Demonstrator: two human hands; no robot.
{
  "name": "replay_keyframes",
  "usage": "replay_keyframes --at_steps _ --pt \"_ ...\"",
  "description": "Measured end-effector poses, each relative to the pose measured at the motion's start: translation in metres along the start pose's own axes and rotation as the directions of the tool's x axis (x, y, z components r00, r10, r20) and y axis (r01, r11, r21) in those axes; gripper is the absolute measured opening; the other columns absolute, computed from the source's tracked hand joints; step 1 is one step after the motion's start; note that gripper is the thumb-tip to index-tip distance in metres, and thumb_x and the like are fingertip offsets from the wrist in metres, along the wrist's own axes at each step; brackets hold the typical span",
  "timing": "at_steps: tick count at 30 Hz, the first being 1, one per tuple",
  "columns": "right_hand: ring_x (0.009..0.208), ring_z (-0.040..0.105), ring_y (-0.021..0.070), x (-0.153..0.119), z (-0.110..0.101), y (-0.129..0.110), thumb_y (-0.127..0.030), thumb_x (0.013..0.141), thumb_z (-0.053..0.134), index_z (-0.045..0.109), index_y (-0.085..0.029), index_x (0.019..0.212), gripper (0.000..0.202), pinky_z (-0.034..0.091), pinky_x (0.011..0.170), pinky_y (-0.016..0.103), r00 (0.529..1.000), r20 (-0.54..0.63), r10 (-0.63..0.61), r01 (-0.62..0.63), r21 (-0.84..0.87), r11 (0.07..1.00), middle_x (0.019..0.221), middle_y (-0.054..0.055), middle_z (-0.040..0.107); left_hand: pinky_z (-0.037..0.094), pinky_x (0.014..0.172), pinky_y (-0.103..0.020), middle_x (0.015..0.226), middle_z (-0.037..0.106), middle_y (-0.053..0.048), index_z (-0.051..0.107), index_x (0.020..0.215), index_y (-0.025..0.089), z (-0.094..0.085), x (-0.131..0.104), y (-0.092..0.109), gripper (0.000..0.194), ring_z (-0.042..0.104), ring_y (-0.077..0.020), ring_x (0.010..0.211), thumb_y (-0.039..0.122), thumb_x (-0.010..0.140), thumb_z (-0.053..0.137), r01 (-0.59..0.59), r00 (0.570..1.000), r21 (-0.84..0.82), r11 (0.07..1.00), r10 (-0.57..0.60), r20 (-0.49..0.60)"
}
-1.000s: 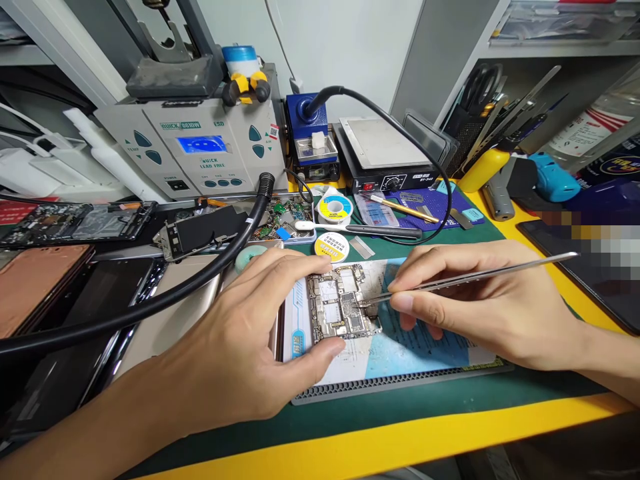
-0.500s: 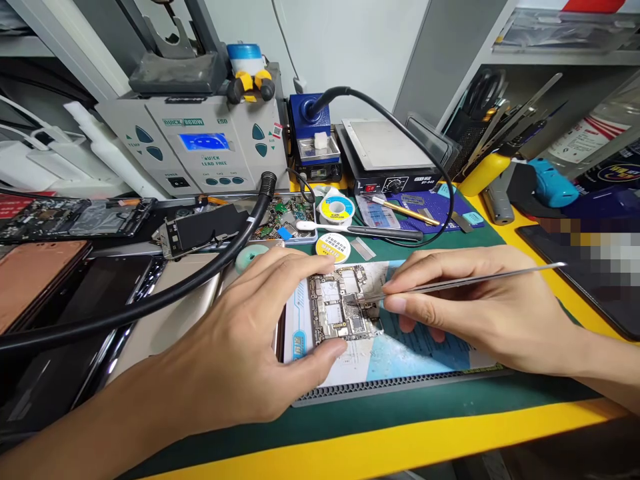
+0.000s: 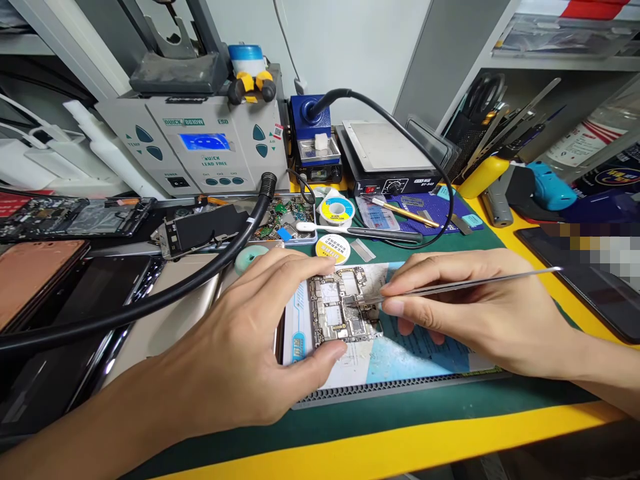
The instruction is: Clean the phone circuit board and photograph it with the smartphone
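Observation:
A phone logic board [image 3: 357,326] with rectangular cut-outs lies flat on a white and blue printed mat [image 3: 400,365]. Thumb and index finger of my left hand [image 3: 250,333] span the board and steady its left part at the near and far edges. My right hand [image 3: 465,307] pinches thin metal tweezers [image 3: 480,281] between thumb and fingers. The tips reach the right-middle part of the board, beside a dark chip area; whether anything tiny is between them cannot be made out.
Behind stand a hot-air station [image 3: 200,120] and a small heating plate [image 3: 400,157]. A brush [image 3: 370,232] and solder wick reels [image 3: 333,249] lie beyond the board. A black hose [image 3: 200,283] crosses phones at left; another phone [image 3: 575,280] lies right.
The tweezers and my right fingers have shifted very slightly left over the board. My left hand and the board stay in place.

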State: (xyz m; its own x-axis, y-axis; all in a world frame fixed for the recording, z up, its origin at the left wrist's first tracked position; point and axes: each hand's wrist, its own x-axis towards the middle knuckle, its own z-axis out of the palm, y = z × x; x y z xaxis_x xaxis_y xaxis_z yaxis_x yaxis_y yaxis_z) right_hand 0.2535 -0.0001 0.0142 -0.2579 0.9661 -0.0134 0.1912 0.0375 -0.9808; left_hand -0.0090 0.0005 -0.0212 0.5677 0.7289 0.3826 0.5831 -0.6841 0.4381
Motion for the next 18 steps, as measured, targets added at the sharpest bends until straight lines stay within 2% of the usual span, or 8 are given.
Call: replay_keyframes --at_steps 3,10,18 --pt "0.054 0.069 0.0142 0.0014 -0.0007 -0.0012 -0.025 0.069 0.100 0.089 -0.021 0.079 0.016 0.053 0.044 0.018 1.000 0.022 0.019 -0.019 -0.002 1.000 0.069 0.004 0.079 0.035 0.129 -0.035 0.138 0.067 -0.003 0.048 0.146 0.026 0.0009 -0.0003 -0.0005 0.062 0.059 -0.0213 0.135 0.037 0.091 0.073 0.007 1.000 0.006 1.000 -0.007 -0.009" --pt "0.055 0.070 0.0132 0.0019 -0.0009 -0.0002 -0.026 0.067 0.102 0.089 -0.021 0.078 0.019 0.055 0.047 0.016 0.998 0.023 0.061 -0.062 0.036 0.997 0.070 0.004 0.080 0.034 0.131 -0.037 0.138 0.067 -0.002 0.047 0.146 0.027 0.0007 0.0003 0.0002 0.063 0.059 -0.0214 0.135 0.036 0.090 0.073 0.014 1.000 0.004 1.000 -0.014 -0.003" --pt "0.054 0.069 0.0143 0.0020 -0.0015 0.0007 -0.030 0.073 0.098 0.088 -0.019 0.080 0.016 0.055 0.046 0.018 0.999 0.020 0.048 -0.048 -0.007 0.999 0.068 0.004 0.079 0.033 0.132 -0.037 0.139 0.067 0.000 0.047 0.147 0.028 0.0011 -0.0020 -0.0015 0.064 0.058 -0.0207 0.136 0.038 0.089 0.074 0.026 1.000 0.008 1.000 -0.026 0.000"
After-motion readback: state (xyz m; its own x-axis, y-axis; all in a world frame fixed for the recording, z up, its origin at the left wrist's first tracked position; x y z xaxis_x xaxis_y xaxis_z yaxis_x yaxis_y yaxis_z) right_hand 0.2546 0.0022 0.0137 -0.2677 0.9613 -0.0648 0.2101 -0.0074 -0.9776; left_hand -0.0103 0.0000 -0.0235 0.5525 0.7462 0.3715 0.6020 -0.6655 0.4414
